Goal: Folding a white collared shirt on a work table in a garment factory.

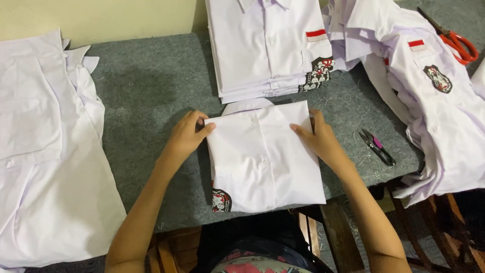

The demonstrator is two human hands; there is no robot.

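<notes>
A folded white shirt (262, 156) lies on the grey felt table (146, 91) in front of me, its collar at the far end and a dark badge at its near left corner. My left hand (187, 135) pinches the shirt's far left corner. My right hand (318, 137) presses on the far right corner with fingers on the cloth. Both hands grip the folded edge.
A neat stack of folded white shirts (268, 45) sits just beyond. Loose white shirts lie at the left (45, 151) and in a heap at the right (434, 101). Small thread snips (378, 146) rest right of my hand; red-handled scissors (457, 41) lie far right.
</notes>
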